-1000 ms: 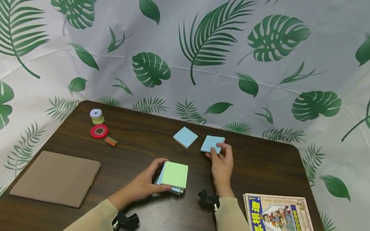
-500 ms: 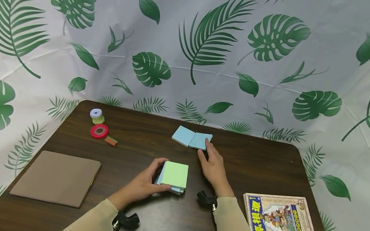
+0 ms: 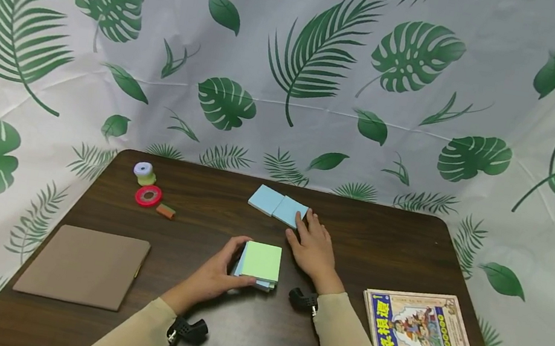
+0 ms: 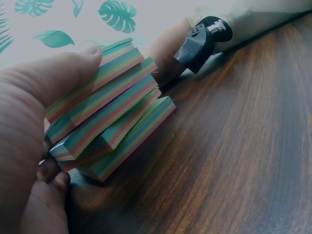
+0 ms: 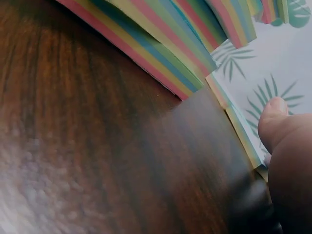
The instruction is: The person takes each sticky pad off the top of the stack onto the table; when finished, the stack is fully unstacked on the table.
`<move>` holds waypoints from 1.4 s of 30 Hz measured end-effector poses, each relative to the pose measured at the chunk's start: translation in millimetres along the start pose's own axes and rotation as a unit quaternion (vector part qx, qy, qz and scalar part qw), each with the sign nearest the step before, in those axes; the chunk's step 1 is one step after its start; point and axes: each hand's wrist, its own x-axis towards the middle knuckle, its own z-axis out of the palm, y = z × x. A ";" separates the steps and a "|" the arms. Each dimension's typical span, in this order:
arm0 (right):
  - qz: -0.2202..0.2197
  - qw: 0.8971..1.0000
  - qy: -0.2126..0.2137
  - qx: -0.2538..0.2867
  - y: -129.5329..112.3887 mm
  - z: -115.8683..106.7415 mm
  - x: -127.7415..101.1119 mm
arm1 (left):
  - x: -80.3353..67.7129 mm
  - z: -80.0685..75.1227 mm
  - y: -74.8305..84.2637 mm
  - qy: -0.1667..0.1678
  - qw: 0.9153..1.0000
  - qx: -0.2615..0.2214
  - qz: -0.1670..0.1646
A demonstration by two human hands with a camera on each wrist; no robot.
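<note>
My left hand (image 3: pixel 213 272) holds the side of an uneven stack of sticky note pads (image 3: pixel 262 261), light green on top. Its thumb lies along the near side and its fingers are behind. In the left wrist view the stack (image 4: pixel 112 102) shows striped, multicoloured edges, its pads skewed against one another. Farther back, my right hand (image 3: pixel 317 247) touches the right edge of a blue sticky note pad (image 3: pixel 290 210) with outstretched fingers. A second blue pad (image 3: pixel 266 199) lies against the left side of the first. In the right wrist view only my right thumb (image 5: pixel 282 122) shows clearly.
Light spools (image 3: pixel 145 173), a red tape roll (image 3: pixel 148 195) and a small orange-brown block (image 3: pixel 166 211) lie back left. A brown folder (image 3: pixel 84 266) is at the left, and printed booklets (image 3: pixel 422 332) at the right. A leaf-patterned curtain (image 3: pixel 293 78) hangs behind the table.
My right hand has slid one blue pad leftward against the other, and both then shifted slightly farther left. Its earlier pinch has loosened into straighter fingers. My left hand stays on the stack.
</note>
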 end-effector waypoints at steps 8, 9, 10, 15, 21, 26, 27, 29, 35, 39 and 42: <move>0.000 1.000 0.008 0.000 -5.9 -1.7 -3.8 | -0.9 -0.3 -1.3 0.003 1.000 0.007 -0.008; 0.000 1.000 0.009 0.000 -6.3 -2.4 -3.9 | -0.6 -0.3 -1.5 0.004 1.000 0.008 -0.008; -0.001 1.000 0.011 0.001 -6.4 -3.0 -3.9 | -0.2 -0.2 -1.9 0.006 1.000 0.010 -0.005; -0.006 1.000 0.020 0.004 -7.0 -5.6 -4.3 | 1.2 0.0 -2.1 0.011 1.000 0.019 0.003; -0.008 0.999 0.014 0.028 -5.1 -5.4 -7.0 | -0.5 0.2 -2.6 0.009 1.000 0.026 0.000; -0.023 0.993 0.038 0.108 -2.0 -6.6 -7.4 | 0.3 0.0 -2.2 0.010 1.000 0.020 -0.002; -0.031 0.989 0.044 0.137 -1.4 -6.2 -7.6 | -0.2 0.2 -2.2 0.011 1.000 0.022 -0.004; -0.049 0.975 0.053 0.208 -0.2 -6.8 -8.4 | -1.0 0.4 -1.8 0.009 1.000 0.024 -0.010; -0.120 0.892 0.040 0.435 -7.3 -2.9 -12.3 | -9.1 0.8 -2.6 0.014 0.999 0.020 -0.023; -0.151 0.796 -0.025 0.586 -16.8 -6.7 -13.0 | -7.3 0.8 -1.6 0.016 0.999 0.022 -0.021; -0.174 0.738 -0.096 0.645 -22.1 -13.8 -13.9 | -2.3 1.1 0.7 0.014 1.000 0.020 -0.013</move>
